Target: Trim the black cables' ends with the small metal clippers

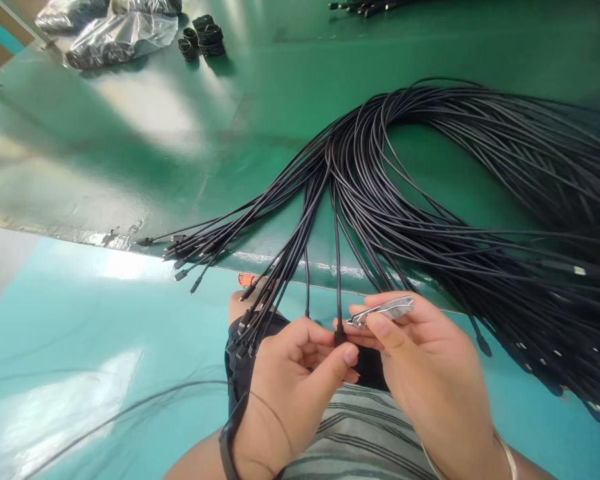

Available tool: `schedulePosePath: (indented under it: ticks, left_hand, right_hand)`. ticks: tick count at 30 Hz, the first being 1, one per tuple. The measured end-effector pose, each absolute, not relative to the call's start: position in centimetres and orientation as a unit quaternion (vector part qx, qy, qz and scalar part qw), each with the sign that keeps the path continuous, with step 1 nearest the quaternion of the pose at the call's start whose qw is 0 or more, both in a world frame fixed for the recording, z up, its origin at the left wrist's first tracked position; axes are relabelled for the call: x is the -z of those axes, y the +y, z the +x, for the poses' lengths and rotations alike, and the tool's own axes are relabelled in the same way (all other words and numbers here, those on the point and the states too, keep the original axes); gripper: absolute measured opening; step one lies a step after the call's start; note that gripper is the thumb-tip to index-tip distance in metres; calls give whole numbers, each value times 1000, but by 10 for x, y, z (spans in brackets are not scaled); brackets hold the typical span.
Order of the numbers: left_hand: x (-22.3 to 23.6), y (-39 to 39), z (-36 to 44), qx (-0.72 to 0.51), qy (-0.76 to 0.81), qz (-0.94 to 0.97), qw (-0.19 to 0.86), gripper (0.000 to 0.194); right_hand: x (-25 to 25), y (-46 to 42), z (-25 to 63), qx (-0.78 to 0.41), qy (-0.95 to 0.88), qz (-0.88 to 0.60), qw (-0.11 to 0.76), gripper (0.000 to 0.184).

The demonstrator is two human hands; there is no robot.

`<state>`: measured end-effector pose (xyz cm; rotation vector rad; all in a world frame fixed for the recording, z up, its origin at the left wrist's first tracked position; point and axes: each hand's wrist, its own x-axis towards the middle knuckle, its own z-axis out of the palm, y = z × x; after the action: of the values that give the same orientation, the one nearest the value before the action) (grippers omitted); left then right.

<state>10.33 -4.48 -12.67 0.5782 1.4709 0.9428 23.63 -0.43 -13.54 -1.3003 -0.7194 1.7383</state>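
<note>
My left hand (300,383) pinches the connector end of one black cable (338,267) between thumb and fingers, in front of my lap. My right hand (430,373) is closed on a silver nail clipper (387,311), its jaws pointing left, close beside the cable just above the connector. From the table edge the held cable hangs down out of a large bundle of black cables (380,160). Several other connector ends (243,333) dangle left of my left hand. The tip of the held connector is mostly hidden by my fingers.
The bundle lies across the green table (260,133) and spreads right, many ends hanging over the front edge. At the far left are clear plastic bags (123,40) with dark contents, beside small black coiled rolls (207,37). More black cable ends (367,8) lie at the far edge.
</note>
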Motion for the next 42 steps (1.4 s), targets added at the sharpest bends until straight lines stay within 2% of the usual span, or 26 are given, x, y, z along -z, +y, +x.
schedulePosePath:
  ticks: [2, 7, 19, 29, 34, 37, 40, 42]
  left_hand:
    - [126, -46, 104, -405, 623, 267, 614, 15]
    - [127, -47, 107, -402, 576, 311, 640, 25]
    - [128, -47, 106, -397, 577, 327, 634, 25]
    - [130, -50, 108, -394, 566, 334, 643, 26]
    - [136, -55, 112, -358, 598, 410, 589, 22]
    - [138, -61, 108, -313, 630, 516, 488, 21]
    - [142, -70, 98, -251, 680, 600, 339, 39]
    - [147, -74, 89, -204, 724, 596, 282, 43]
  right_hand:
    - [137, -3, 237, -696, -282, -507, 424, 13]
    - [138, 0, 236, -722, -284, -472, 418, 12]
    - [139, 0, 236, -753, -263, -453, 398, 11]
    - [139, 0, 238, -730, -288, -465, 410, 7]
    - [135, 4, 246, -765, -323, -404, 384, 5]
    - [128, 7, 259, -680, -466, -472, 313, 1]
    - [123, 6, 281, -505, -609, -565, 234, 7]
    - [125, 5, 299, -399, -651, -606, 222, 13]
